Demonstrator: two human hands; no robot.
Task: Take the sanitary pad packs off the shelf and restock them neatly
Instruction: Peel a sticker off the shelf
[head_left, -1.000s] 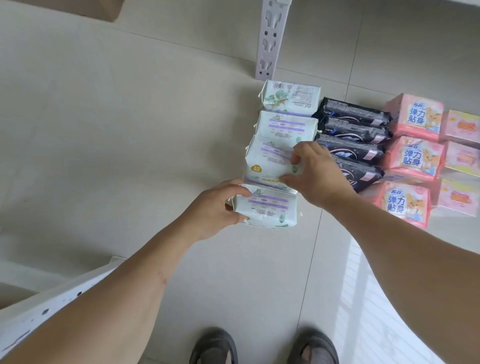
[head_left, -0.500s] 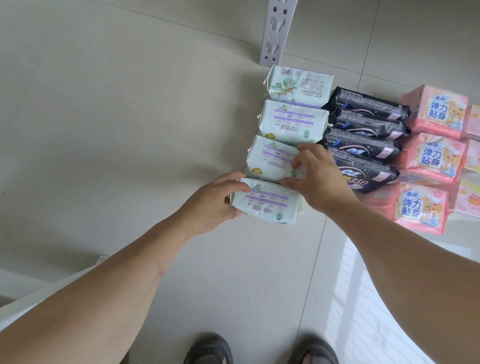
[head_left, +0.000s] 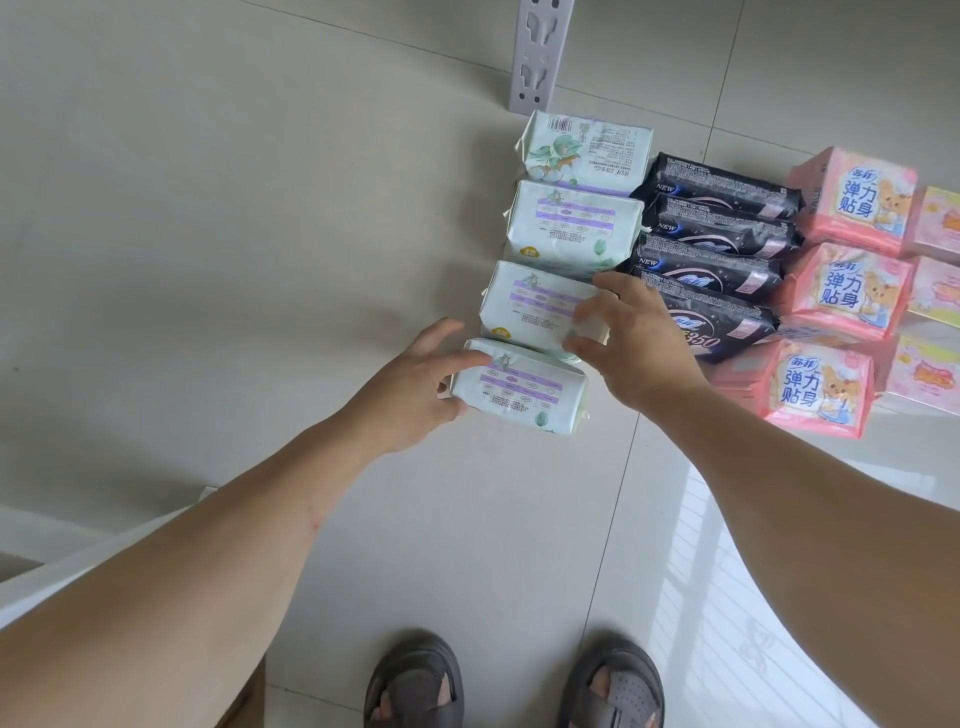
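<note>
Several white-green sanitary pad packs lie in a column on the tiled floor. My left hand (head_left: 415, 387) holds the left end of the nearest pack (head_left: 524, 389), index finger on top and thumb at its lower edge. My right hand (head_left: 634, 343) pinches the right end of the second pack (head_left: 524, 306), just behind the nearest one. Two more white-green packs (head_left: 571, 223) continue the column toward the shelf post. Beside them lie a column of black packs (head_left: 727, 244) and pink packs (head_left: 852, 197).
A white slotted shelf post (head_left: 535, 52) stands just behind the column. Pale pink and yellow packs (head_left: 935, 280) lie at the far right edge. A white shelf board (head_left: 31, 587) shows at the lower left. My sandalled feet (head_left: 415, 680) stand at the bottom.
The view has moved closer to the packs. My left hand's fingers have spread a little on the nearest pack. My right hand stays on the second pack.
</note>
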